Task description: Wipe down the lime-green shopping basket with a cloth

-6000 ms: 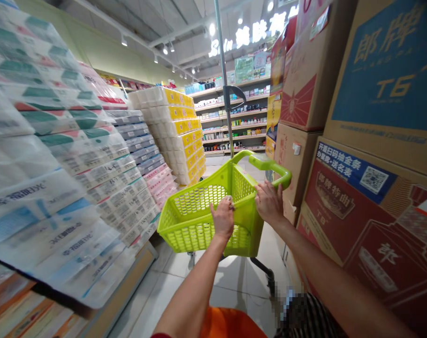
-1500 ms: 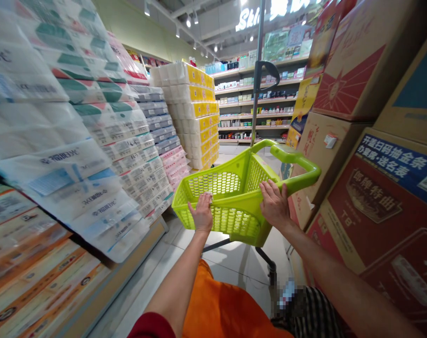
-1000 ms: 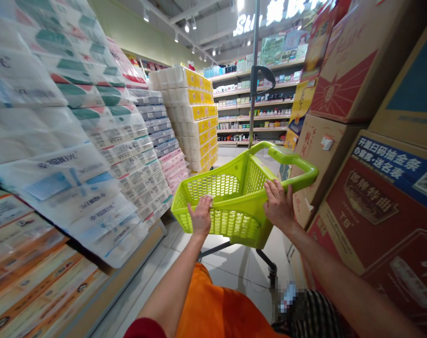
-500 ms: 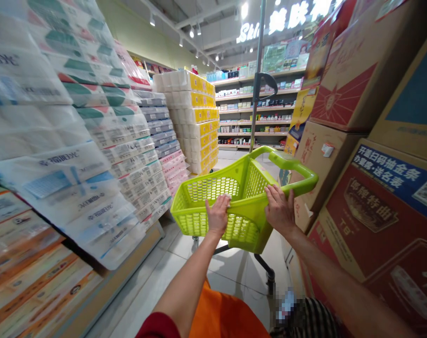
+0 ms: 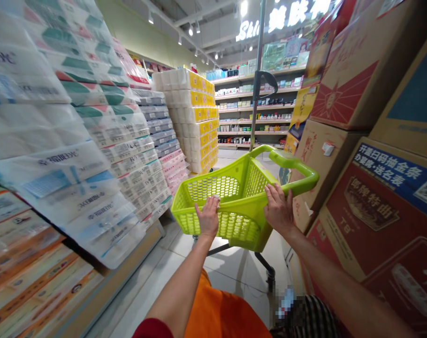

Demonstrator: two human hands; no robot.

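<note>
A lime-green plastic shopping cart (image 5: 234, 188) with a mesh basket stands in the aisle in front of me; nothing shows inside it. My left hand (image 5: 208, 217) rests on the near rim of the basket, fingers curled over the edge with something small and whitish under the fingertips. My right hand (image 5: 278, 207) grips the rim at the basket's right corner, just below the thick green handle (image 5: 294, 170). A grey pole (image 5: 257, 84) rises from the far side of the cart.
Stacked packs of tissue paper (image 5: 76, 131) line the left side, with yellow-wrapped rolls (image 5: 195, 117) further on. Large cardboard boxes (image 5: 375, 141) tower on the right, close to the cart. Shelves of goods (image 5: 248, 112) stand at the far end. The tiled floor (image 5: 231, 267) runs between.
My left hand slid a little left along the near rim. The cart and my right hand have hardly shifted.
</note>
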